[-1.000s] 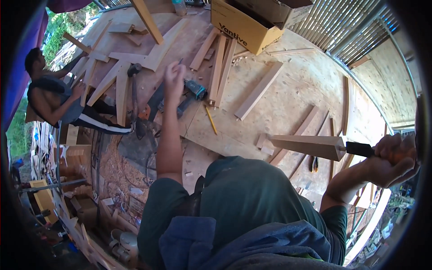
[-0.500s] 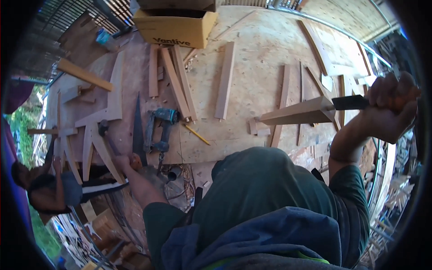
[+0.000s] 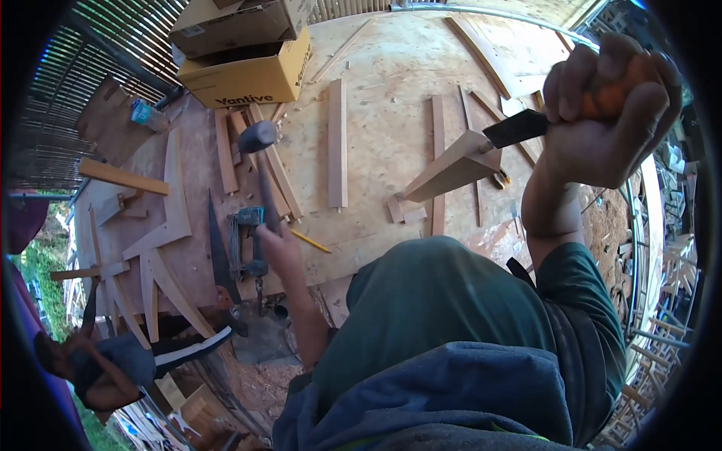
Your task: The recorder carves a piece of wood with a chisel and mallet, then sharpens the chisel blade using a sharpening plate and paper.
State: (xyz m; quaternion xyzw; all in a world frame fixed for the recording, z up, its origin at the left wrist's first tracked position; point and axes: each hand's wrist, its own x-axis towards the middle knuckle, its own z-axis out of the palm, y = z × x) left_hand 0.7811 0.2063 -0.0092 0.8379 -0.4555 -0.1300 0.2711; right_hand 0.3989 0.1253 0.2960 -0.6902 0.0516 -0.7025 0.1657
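My right hand (image 3: 602,113), at the upper right, is closed around the orange handle of a chisel (image 3: 519,129) with a broad dark blade. The blade's tip meets the end of a tapered wooden piece (image 3: 450,167), close to a small peg there. That piece slants up from the bench, its far end near a small wood block (image 3: 404,211). Toward the left, my left hand (image 3: 280,244) grips a mallet (image 3: 258,137) by its handle, the dark head raised over the bench. Beneath the mallet lies a teal and black nail gun (image 3: 250,233).
The plywood bench (image 3: 376,240) carries several wooden bars (image 3: 338,143), a yellow pencil (image 3: 310,242) and a handsaw (image 3: 218,252). Curved wooden parts (image 3: 174,188) lie at the left. Cardboard boxes (image 3: 248,79) stand at the back. Another person (image 3: 113,368) is at the lower left.
My left hand has come rightward and up with the mallet, from beside the curved parts to over the nail gun. The view has shifted; the chisel still touches the wooden piece.
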